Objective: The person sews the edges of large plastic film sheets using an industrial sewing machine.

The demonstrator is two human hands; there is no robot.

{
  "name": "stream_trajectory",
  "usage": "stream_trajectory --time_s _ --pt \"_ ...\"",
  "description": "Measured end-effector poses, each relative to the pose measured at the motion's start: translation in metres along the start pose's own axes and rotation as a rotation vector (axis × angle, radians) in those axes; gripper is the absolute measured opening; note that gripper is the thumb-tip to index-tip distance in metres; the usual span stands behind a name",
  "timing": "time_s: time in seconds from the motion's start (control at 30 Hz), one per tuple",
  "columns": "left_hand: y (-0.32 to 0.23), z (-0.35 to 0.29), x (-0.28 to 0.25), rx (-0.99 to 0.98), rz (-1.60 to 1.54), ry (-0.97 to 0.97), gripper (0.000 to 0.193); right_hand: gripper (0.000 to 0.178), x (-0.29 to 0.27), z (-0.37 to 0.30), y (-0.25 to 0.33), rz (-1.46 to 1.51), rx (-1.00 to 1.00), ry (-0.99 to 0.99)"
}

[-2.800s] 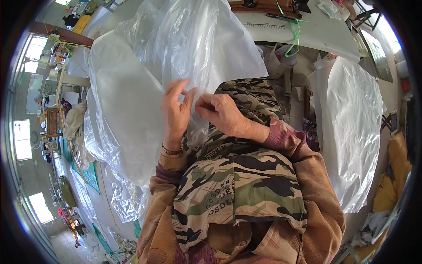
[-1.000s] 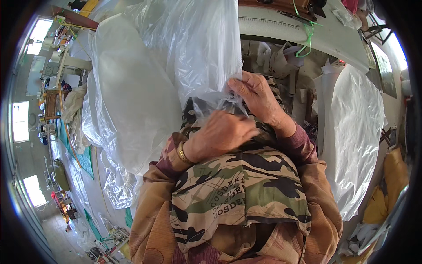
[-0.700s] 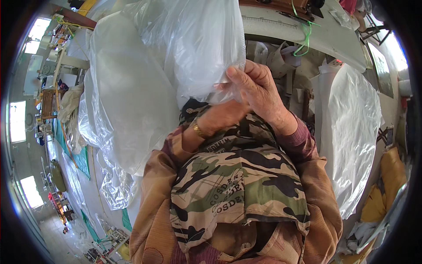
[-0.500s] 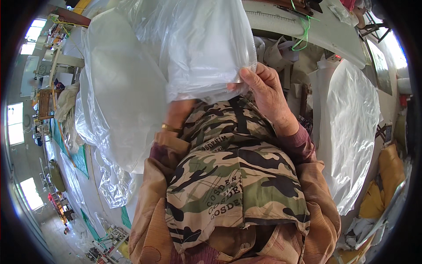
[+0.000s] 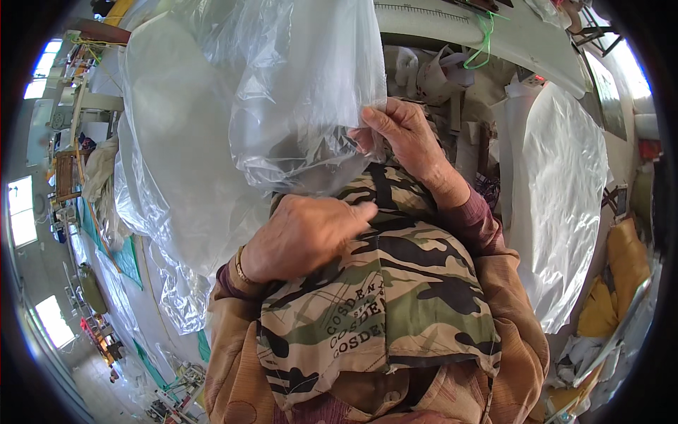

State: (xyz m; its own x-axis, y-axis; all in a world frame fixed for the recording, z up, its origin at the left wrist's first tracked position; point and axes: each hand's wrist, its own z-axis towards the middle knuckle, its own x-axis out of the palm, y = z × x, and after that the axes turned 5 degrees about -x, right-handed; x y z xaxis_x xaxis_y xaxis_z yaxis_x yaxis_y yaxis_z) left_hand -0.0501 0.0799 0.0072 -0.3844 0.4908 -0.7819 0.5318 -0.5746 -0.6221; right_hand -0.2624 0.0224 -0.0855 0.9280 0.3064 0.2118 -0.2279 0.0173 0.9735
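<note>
A sheer, crinkled clear plastic bag or sheet (image 5: 304,92) hangs in front of me, and its lower edge bunches up. My right hand (image 5: 409,138) pinches the right edge of this plastic between thumb and fingers. My left hand (image 5: 311,230), with a bracelet at its wrist, is over the camouflage apron (image 5: 417,283), just below the plastic's bottom edge. One digit stretches to the right, slightly blurred; the other fingers are partly hidden under the hand. Nothing shows in its grasp.
Large plastic sheeting (image 5: 191,141) covers the left side. Another stack of plastic sheets (image 5: 565,205) hangs at the right. A table edge with a ruler scale (image 5: 424,12) and a green string (image 5: 486,46) lie at the far side. White bags (image 5: 441,74) sit under it.
My left hand has come away from under the plastic, toward me and to the right over the apron. The right hand has shifted slightly left, still pinching, and the plastic's lower edge has dropped.
</note>
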Motion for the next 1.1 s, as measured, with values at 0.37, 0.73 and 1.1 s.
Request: stream_trajectory --time_s 0.37,0.73,1.1 --pt "0.043 0.07 0.012 -0.106 -0.18 -0.606 0.026 0.03 0.005 -0.004 -0.003 0.026 -0.042 -0.032" --pt "0.045 0.079 0.018 -0.1 -0.097 -0.529 0.034 0.044 -0.001 -0.001 -0.003 -0.013 -0.107 -0.093" --pt "0.043 0.087 0.023 0.009 0.007 -0.575 0.036 0.048 -0.001 -0.003 -0.002 0.125 -0.14 -0.087"
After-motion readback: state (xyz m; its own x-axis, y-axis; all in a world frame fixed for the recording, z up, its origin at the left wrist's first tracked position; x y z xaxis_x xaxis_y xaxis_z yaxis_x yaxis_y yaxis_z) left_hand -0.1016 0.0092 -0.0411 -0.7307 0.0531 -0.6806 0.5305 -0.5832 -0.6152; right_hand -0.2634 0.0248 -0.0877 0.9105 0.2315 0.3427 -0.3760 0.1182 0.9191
